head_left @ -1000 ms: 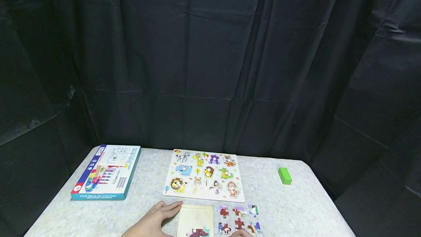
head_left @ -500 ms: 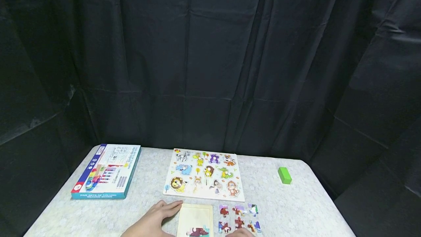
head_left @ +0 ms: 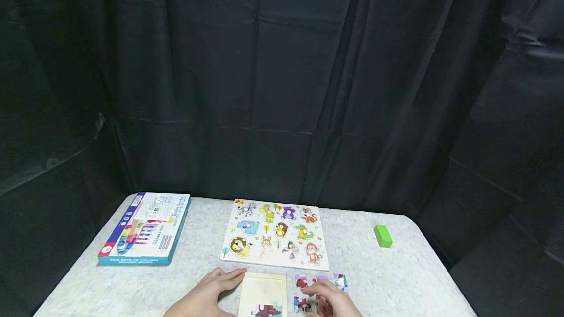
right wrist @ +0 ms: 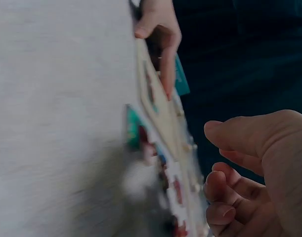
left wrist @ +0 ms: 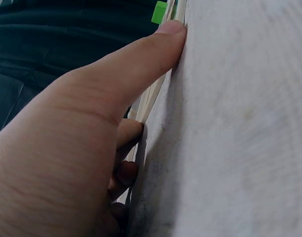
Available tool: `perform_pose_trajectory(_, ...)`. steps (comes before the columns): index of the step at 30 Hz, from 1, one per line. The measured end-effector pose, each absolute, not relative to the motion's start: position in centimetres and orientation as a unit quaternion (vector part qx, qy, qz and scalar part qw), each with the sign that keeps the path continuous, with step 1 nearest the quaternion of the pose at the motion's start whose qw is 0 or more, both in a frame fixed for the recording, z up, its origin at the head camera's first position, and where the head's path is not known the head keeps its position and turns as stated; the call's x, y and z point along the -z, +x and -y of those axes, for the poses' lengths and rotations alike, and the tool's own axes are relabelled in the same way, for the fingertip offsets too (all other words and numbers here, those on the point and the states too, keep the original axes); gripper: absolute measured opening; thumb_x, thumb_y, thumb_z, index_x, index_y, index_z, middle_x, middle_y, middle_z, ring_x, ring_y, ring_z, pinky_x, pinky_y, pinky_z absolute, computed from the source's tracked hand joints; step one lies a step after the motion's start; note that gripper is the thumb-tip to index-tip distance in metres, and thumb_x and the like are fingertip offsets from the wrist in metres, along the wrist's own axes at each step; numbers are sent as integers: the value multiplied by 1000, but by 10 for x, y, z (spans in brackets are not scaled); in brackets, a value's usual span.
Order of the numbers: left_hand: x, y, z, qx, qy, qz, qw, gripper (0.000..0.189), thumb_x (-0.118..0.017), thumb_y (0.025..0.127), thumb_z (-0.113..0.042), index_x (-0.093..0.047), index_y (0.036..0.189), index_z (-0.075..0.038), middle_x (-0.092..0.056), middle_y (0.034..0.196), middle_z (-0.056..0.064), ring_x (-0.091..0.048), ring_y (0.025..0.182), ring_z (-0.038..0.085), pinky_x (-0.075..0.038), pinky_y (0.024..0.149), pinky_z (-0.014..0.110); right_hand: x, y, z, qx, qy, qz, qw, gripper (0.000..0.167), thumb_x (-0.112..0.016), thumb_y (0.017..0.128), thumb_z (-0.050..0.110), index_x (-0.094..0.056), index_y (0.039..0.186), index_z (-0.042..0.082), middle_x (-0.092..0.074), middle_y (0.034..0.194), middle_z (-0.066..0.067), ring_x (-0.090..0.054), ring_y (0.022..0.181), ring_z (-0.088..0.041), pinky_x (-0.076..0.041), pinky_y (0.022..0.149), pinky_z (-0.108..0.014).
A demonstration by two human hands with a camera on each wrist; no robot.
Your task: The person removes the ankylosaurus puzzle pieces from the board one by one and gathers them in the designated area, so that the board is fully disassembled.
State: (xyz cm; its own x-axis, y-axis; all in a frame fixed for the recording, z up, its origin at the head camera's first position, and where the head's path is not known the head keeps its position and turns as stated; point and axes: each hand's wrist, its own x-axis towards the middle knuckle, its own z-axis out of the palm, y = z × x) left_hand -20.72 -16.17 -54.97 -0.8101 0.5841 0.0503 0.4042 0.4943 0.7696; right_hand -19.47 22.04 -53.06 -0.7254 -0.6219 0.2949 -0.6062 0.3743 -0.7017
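A shallow wooden jigsaw tray lies at the table's near edge, with joined dark red and teal pieces in its lower part. My left hand spans the tray's left side. Its index fingertip touches the upper left corner, and the thumb presses the edge in the left wrist view. My right hand hovers over several loose jigsaw pieces right of the tray, covering some of them. In the right wrist view its fingers are loosely bent, thumb apart, with nothing between them.
Behind the tray lies a white animal peg puzzle board. A flat boxed toy set sits on the left of the table, and a green block on the right. A black curtain hangs behind the table.
My right hand has moved up from the bottom edge of the head view to over the loose pieces. The left hand keeps its place on the tray.
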Motion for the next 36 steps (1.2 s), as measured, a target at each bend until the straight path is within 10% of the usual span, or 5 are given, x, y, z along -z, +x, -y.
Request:
perform_pose_trajectory(25, 549, -205, 160, -400, 278, -867, 102, 97, -92, 76, -56, -57, 154, -10, -51, 163, 2, -40, 91, 2, -40, 78, 23, 496, -204, -127, 439, -365, -820, 23, 28, -77, 96, 8, -72, 123, 2, -70, 108, -16, -56, 76, 6, -51, 65, -20)
perform_pose_trajectory(36, 554, -211, 163, -389, 292, -867, 110, 94, -89, 81, -57, -55, 155, -10, -49, 165, 0, -40, 93, 0, -39, 79, 23, 511, -208, -125, 456, -323, -820, 127, 28, -78, 94, 6, -72, 121, 0, -66, 98, 2, -54, 74, 6, -50, 67, -19)
